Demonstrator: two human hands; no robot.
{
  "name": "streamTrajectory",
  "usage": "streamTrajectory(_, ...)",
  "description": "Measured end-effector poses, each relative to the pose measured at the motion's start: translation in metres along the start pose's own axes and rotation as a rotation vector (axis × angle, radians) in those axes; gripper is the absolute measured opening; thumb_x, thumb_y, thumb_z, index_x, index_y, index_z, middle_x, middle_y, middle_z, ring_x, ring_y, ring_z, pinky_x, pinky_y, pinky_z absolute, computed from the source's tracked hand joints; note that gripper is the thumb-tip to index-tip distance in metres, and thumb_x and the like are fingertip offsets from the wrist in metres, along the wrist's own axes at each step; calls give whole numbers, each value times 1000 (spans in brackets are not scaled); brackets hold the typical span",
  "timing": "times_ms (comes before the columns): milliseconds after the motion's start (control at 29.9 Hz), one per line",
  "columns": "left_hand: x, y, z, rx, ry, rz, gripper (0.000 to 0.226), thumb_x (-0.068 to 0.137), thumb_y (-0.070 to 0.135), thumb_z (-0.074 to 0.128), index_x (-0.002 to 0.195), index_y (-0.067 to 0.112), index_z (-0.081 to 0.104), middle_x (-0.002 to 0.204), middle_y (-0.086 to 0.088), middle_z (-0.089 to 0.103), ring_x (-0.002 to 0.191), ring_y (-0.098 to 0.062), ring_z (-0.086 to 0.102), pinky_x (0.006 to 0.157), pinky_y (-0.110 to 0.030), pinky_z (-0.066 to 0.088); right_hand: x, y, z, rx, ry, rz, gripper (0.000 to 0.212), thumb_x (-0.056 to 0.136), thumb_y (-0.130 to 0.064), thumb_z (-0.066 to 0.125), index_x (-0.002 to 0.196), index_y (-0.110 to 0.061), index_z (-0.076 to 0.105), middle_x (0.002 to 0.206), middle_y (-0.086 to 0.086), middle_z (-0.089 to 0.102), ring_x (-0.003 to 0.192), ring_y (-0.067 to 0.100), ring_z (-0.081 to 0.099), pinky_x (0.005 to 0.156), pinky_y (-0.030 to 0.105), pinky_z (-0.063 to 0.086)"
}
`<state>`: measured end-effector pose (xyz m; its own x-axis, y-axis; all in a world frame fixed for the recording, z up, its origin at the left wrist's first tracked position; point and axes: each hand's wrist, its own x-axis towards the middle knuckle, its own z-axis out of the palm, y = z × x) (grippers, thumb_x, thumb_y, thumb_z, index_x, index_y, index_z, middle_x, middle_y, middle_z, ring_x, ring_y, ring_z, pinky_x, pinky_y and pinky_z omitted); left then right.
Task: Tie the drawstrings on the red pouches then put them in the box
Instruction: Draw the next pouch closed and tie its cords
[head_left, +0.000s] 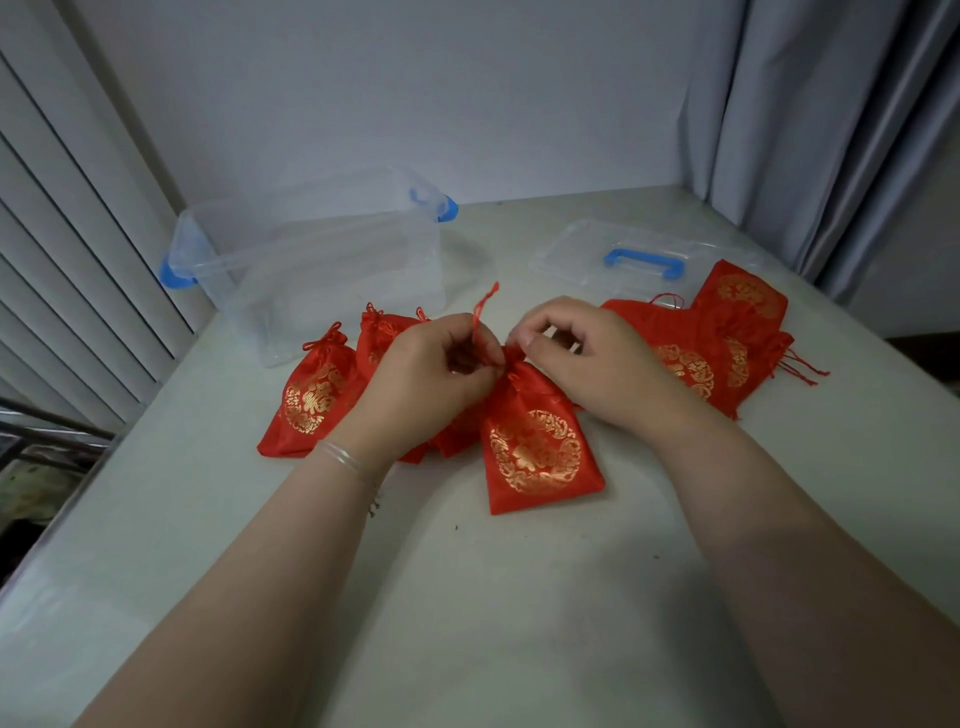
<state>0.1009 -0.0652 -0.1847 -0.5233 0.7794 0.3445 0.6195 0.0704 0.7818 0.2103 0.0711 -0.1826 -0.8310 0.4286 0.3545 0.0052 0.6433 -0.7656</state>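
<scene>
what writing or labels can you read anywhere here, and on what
No readable text anywhere.
Red pouches: each has a round gold emblem, perhaps an ornate character, too stylised and blurred to read.
Clear box and its lid: no label visible.

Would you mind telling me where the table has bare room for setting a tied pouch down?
Bare white table lies between the forearms, nearer than the red-and-gold pouch both hands work on. It is crowded between the clear plastic box and its blue-handled lid.
</scene>
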Motion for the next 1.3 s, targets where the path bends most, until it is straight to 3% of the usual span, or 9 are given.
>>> streamTrajectory(134, -2, -1, 3, 213, 61, 220, 12, 73, 3, 61, 80, 12, 63, 77, -1, 65, 71, -15, 61, 68, -30, 50, 0, 3, 8, 46, -61, 76, 14, 86, -10, 63, 85, -23, 68, 73, -14, 64, 59, -5, 55, 62, 12, 42)
streamTrajectory(234, -2, -4, 6, 363, 124, 353, 14, 77, 4, 61, 89, 11, 64, 83, 1, 62, 75, -13, 58, 65, -35, 48, 2, 2, 7, 202, -25, 133, 10, 85, -5, 64, 92, -9, 71, 69, -9, 64, 54, -7, 55, 56, 8, 42)
streamTrajectory(368, -2, -4, 7, 533, 225, 432, 16, 84, 10, 59, 98, 10, 66, 86, -3, 63, 72, -18, 60, 58, -36, 49, 2, 4, 8, 297, -20, 193, 13, 87, -5, 63, 97, -3, 70, 46, -15, 58, 41, -5, 48, 44, 7, 34)
streamTrajectory(535, -1, -7, 6, 635, 179, 469, 22, 90, 18, 51, 95, 10, 70, 86, -8, 65, 68, -30, 64, 50, -40, 50, 3, 7, 8, 311, -75, 212, 15, 86, -4, 63, 97, -11, 70, 63, -6, 62, 47, -3, 51, 47, 9, 36)
streamTrajectory(669, -1, -9, 6, 687, 161, 502, 15, 88, 14, 56, 91, 10, 70, 85, -9, 64, 63, -30, 61, 46, -39, 48, 1, 7, 4, 278, -135, 240, 15, 86, -10, 65, 92, -22, 71, 49, -15, 58, 48, -2, 48, 44, 14, 34)
streamTrajectory(802, -3, -6, 4, 645, 199, 527, 15, 86, 12, 59, 92, 12, 73, 86, -7, 66, 65, -29, 63, 47, -37, 48, 0, 3, 3, 294, -95, 236, 12, 85, -6, 64, 84, -17, 67, 50, -13, 58, 45, -1, 49, 39, 13, 32)
streamTrajectory(903, -4, -6, 3, 641, 201, 509, 16, 84, 12, 59, 93, 12, 73, 84, -5, 67, 68, -28, 64, 50, -37, 49, 1, 1, 5, 305, -31, 236, 12, 84, 0, 59, 79, -11, 61, 63, 2, 65, 43, 4, 53, 37, 11, 32)
streamTrajectory(1137, -2, -6, 0, 692, 228, 409, 24, 88, 19, 44, 79, 9, 64, 72, -5, 60, 64, -27, 56, 48, -41, 44, 0, 9, 5, 99, 21, 262, 7, 84, -11, 56, 78, -11, 56, 55, -1, 62, 36, 1, 51, 35, 13, 31)
streamTrajectory(1304, 1, -9, 0, 727, 101, 453, 27, 88, 24, 42, 77, 10, 62, 63, -2, 59, 61, -27, 51, 54, -38, 42, 1, 16, 6, -66, 47, 262, 11, 85, -18, 58, 75, -19, 54, 62, -3, 62, 51, 6, 59, 44, 20, 38)
